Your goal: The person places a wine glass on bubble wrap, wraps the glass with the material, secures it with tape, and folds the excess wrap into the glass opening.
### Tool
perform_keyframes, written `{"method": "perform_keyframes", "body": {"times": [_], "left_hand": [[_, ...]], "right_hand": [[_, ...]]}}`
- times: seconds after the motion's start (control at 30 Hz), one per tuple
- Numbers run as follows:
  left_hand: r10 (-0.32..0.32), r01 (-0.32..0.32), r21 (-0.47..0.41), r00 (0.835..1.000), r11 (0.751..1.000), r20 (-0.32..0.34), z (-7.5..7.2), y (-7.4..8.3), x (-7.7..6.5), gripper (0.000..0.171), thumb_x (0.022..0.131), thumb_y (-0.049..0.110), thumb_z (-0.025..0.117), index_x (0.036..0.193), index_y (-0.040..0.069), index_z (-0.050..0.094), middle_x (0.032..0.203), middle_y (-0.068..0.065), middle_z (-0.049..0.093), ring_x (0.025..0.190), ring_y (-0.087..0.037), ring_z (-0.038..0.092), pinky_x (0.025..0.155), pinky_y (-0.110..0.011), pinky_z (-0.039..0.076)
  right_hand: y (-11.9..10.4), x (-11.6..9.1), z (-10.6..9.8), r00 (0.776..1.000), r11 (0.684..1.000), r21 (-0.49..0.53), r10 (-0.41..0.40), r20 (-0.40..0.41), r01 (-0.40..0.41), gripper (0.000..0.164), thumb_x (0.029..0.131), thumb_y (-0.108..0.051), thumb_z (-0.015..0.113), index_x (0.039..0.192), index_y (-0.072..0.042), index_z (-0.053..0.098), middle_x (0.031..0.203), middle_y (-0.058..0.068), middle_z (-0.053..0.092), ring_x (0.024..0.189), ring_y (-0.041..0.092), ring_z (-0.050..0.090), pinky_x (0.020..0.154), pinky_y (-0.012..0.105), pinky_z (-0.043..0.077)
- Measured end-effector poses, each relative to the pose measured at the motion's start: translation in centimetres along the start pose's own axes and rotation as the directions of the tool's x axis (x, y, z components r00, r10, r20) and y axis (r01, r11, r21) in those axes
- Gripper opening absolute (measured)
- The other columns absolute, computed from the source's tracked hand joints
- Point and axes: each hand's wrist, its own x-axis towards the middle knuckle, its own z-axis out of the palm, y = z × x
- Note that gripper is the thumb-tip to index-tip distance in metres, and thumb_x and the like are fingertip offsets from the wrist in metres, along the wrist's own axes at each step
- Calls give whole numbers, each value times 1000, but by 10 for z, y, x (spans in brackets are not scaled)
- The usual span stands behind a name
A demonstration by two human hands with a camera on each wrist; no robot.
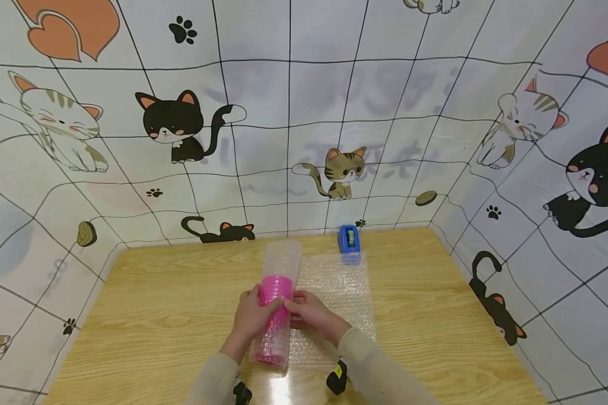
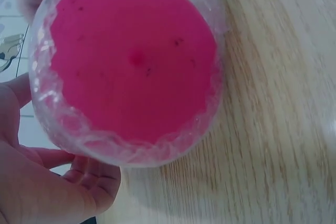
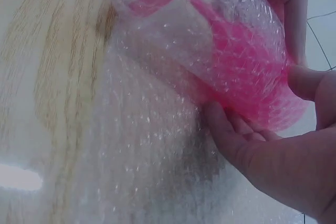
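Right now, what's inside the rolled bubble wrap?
A pink, round-ended object shows through the bubble wrap. The left hand and right hand cover part; its interior can't be seen.

We look down on a tabletop [image 1: 182, 292] of pale, streaked wood grain. On it we see clear bubble wrap [image 1: 334, 292], flat toward the right and rolled around a pink cylinder [image 1: 276, 286] at its left; a blue tape dispenser [image 1: 348, 239] stands by the wrap's far edge.
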Motion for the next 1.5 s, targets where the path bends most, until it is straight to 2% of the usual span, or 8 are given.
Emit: {"method": "perform_keyframes", "body": {"times": [0.1, 0.27, 0.43, 0.77, 1.0, 1.13, 1.3, 1.5], "left_hand": [[-1, 1, -27, 1000, 1000, 15, -3, -2, 0, 85, 90, 49, 62, 146, -9, 34, 141, -34, 40, 125, -51, 47, 103, -59, 44], [-1, 7, -111, 999, 994, 47, -10, -4, 1, 67, 98, 38, 52, 146, -7, 36, 141, -31, 42, 126, -48, 47, 104, -57, 44], [20, -12, -149, 998, 989, 51, -15, -7, 3, 62, 97, 32, 55, 142, -9, 41, 136, -30, 48, 121, -42, 53, 98, -51, 50], [-15, 28, -189, 998, 982, 66, -14, -8, 4, 65, 95, 34, 61, 142, -7, 41, 136, -27, 50, 123, -42, 53, 98, -50, 51], [-33, 44, -198, 998, 979, 56, -10, -10, 4, 71, 93, 37, 63, 142, -8, 37, 135, -27, 48, 122, -40, 52, 99, -51, 51], [-37, 44, -189, 999, 981, 39, -8, -10, 5, 78, 92, 38, 64, 145, -9, 31, 133, -27, 48, 120, -40, 53, 98, -51, 51], [-32, 36, -175, 999, 984, 22, -7, -11, 4, 81, 92, 39, 64, 145, -12, 29, 132, -29, 49, 122, -43, 52, 100, -53, 49], [-86, 100, -206, 993, 973, 76, -6, -10, 0, 84, 93, 46, 60, 147, -10, 28, 144, -32, 42, 132, -47, 45, 106, -54, 44]], "right_hand": [[0, -1, 3, 1000, 1000, -5, -14, -11, 14, 54, 99, -25, 57, 136, 7, 35, 130, 25, 55, 108, 28, 65, 94, 43, 55], [0, -2, 8, 998, 998, -46, -45, -35, 44, 50, 100, -24, 54, 134, 8, 36, 128, 26, 56, 105, 27, 65, 92, 44, 56], [1, -2, 10, 997, 994, -86, -76, -19, 74, 51, 102, -22, 49, 138, 10, 33, 128, 27, 55, 110, 29, 62, 95, 46, 54], [1, -4, 10, 996, 991, -105, -85, -4, 84, 56, 104, -22, 43, 148, 10, 27, 142, 27, 47, 128, 40, 52, 105, 49, 47], [0, -3, 11, 997, 987, -149, -66, -33, 60, 53, 104, -20, 44, 146, 8, 31, 135, 22, 53, 122, 34, 56, 103, 48, 49], [0, -3, 12, 997, 987, -158, -34, -66, 23, 49, 103, -22, 45, 143, 4, 33, 133, 21, 52, 116, 28, 57, 98, 45, 51], [1, -3, 12, 997, 991, -129, -33, -70, 24, 50, 103, -23, 45, 144, 4, 32, 136, 22, 49, 114, 29, 57, 94, 44, 52], [2, -2, 10, 998, 997, -72, -41, -39, 38, 53, 104, -21, 41, 149, 5, 28, 142, 25, 46, 120, 34, 56, 97, 45, 51]]}}
